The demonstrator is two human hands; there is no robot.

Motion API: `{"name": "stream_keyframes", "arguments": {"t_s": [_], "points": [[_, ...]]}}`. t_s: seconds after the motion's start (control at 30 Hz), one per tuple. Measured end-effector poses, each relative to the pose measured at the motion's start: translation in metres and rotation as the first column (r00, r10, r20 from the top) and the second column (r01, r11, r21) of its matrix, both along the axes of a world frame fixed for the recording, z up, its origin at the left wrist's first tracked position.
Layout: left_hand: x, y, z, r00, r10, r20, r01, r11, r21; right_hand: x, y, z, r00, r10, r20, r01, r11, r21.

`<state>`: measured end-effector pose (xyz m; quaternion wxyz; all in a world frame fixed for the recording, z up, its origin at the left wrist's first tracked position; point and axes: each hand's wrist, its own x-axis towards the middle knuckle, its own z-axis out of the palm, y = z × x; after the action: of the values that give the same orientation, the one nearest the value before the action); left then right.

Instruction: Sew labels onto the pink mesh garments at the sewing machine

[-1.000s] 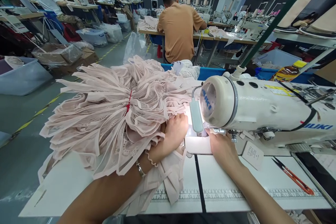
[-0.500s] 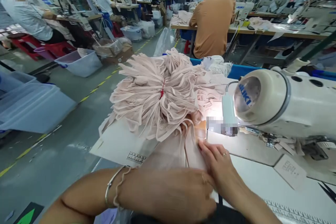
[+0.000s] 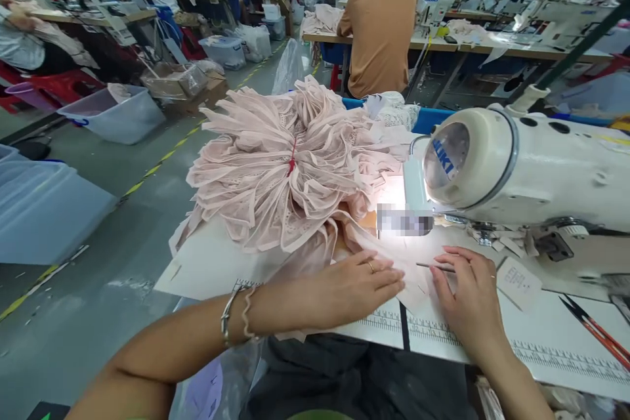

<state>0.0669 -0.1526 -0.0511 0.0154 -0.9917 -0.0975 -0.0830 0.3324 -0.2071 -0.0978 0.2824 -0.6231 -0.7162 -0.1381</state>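
A large bundle of pale pink fabric pieces [image 3: 256, 170], tied with red thread, lies on the white sewing table [image 3: 197, 262]. My left hand [image 3: 357, 285] rests palm down, fingers stretched out, on a pink piece [image 3: 364, 236] that runs from the bundle towards the machine. Right of it, my right hand [image 3: 467, 289] has thumb and forefinger pinched on a thin dark tool [image 3: 436, 267], whose tip points left over the fabric. The white sewing machine [image 3: 472, 164] stands behind my right hand, its lamp lighting the cloth.
Red-handled scissors or tweezers [image 3: 598, 328] lie at the right, near a white paper tag [image 3: 519, 282]. Ruler markings [image 3: 556, 354] run along the table's front edge. Plastic bins [image 3: 54, 203] stand on the floor at left. A person in a brown shirt [image 3: 381, 36] sits ahead.
My hands, close together before, have moved apart. The left has opened out flat on the cloth; the right has moved right and taken hold of the thin tool. The view has shifted right.
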Motion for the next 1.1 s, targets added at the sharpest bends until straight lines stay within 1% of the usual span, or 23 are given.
{"name": "stream_keyframes", "arguments": {"t_s": [0.03,0.1,0.17,0.23,0.3,0.33,0.4,0.47,0.5,0.53,0.6,0.67,0.73,0.8,0.83,0.87,0.9,0.93,0.97,1.0,1.03,1.07,1.1], "points": [[0.008,0.003,-0.006,1.0,0.005,-0.009,-0.005,0.998,0.062,0.01,-0.004,0.001,0.999,-0.037,0.002,0.037,0.999,0.008],[0.018,0.004,-0.018,0.995,0.055,-0.089,-0.037,0.982,0.185,0.037,-0.015,0.003,0.988,-0.151,0.04,0.15,0.988,0.02],[0.023,0.001,-0.025,0.975,0.149,-0.168,-0.092,0.948,0.305,0.069,-0.028,0.004,0.96,-0.261,0.103,0.258,0.965,0.04],[0.027,-0.001,-0.028,0.959,0.218,-0.18,-0.128,0.903,0.41,0.094,-0.038,0.003,0.95,-0.271,0.154,0.268,0.963,0.04],[0.034,0.001,-0.03,0.965,0.217,-0.147,-0.121,0.867,0.484,0.102,-0.044,0.003,0.951,-0.264,0.16,0.26,0.964,0.046],[0.039,0.004,-0.031,0.974,0.186,-0.13,-0.096,0.856,0.509,0.099,-0.044,0.003,0.956,-0.256,0.145,0.251,0.967,0.052],[0.049,0.011,-0.034,0.991,0.096,-0.09,-0.034,0.846,0.532,0.08,-0.039,0.003,0.973,-0.211,0.088,0.208,0.977,0.045],[0.056,0.017,-0.04,0.999,0.031,-0.028,-0.011,0.845,0.534,0.05,-0.029,0.004,0.995,-0.097,-0.005,0.097,0.995,0.013],[0.058,0.019,-0.043,1.0,0.014,0.003,-0.014,0.847,0.532,0.034,-0.022,0.005,0.999,-0.008,-0.043,0.008,1.0,-0.012],[0.058,0.021,-0.046,1.0,0.008,0.029,-0.022,0.847,0.531,0.02,-0.014,0.005,0.994,0.07,-0.086,-0.075,0.996,-0.055],[0.057,0.021,-0.051,0.998,0.014,0.066,-0.047,0.849,0.527,-0.003,0.003,0.005,0.972,0.161,-0.17,-0.185,0.973,-0.137],[0.055,0.018,-0.053,0.996,0.018,0.083,-0.059,0.853,0.519,-0.015,0.02,0.003,0.957,0.181,-0.225,-0.23,0.949,-0.214],[0.053,0.016,-0.053,0.997,0.018,0.08,-0.056,0.86,0.507,-0.018,0.032,0.003,0.953,0.174,-0.248,-0.238,0.937,-0.256],[0.052,0.014,-0.052,0.997,0.019,0.071,-0.052,0.867,0.496,-0.015,0.034,0.009,0.947,0.158,-0.28,-0.234,0.935,-0.266],[0.052,0.014,-0.052,0.997,0.024,0.071,-0.056,0.87,0.489,-0.011,0.03,0.015,0.938,0.143,-0.315,-0.237,0.929,-0.285],[0.052,0.015,-0.051,0.997,0.031,0.071,-0.061,0.874,0.483,-0.007,0.024,0.024,0.922,0.125,-0.368,-0.254,0.91,-0.328],[0.052,0.016,-0.05,0.997,0.035,0.07,-0.064,0.877,0.476,-0.002,0.016,0.033,0.895,0.1,-0.435,-0.294,0.866,-0.405],[0.053,0.018,-0.049,0.997,0.031,0.07,-0.06,0.882,0.468,0.003,0.006,0.043,0.857,0.075,-0.511,-0.369,0.78,-0.505],[0.053,0.021,-0.047,0.998,0.013,0.068,-0.043,0.886,0.462,0.008,-0.005,0.052,0.813,0.048,-0.581,-0.474,0.636,-0.609],[0.054,0.024,-0.045,0.998,-0.018,0.064,-0.013,0.889,0.458,0.013,-0.015,0.059,0.77,0.018,-0.638,-0.567,0.479,-0.67],[0.054,0.026,-0.044,0.997,-0.052,0.062,0.018,0.891,0.453,0.019,-0.023,0.064,0.757,-0.014,-0.653,-0.601,0.378,-0.704],[0.054,0.029,-0.042,0.995,-0.081,0.065,0.044,0.893,0.448,0.025,-0.03,0.065,0.769,-0.03,-0.638,-0.591,0.345,-0.729],[0.054,0.031,-0.041,0.993,-0.102,0.066,0.063,0.896,0.44,0.032,-0.034,0.063,0.804,-0.035,-0.593,-0.534,0.393,-0.748]]}}
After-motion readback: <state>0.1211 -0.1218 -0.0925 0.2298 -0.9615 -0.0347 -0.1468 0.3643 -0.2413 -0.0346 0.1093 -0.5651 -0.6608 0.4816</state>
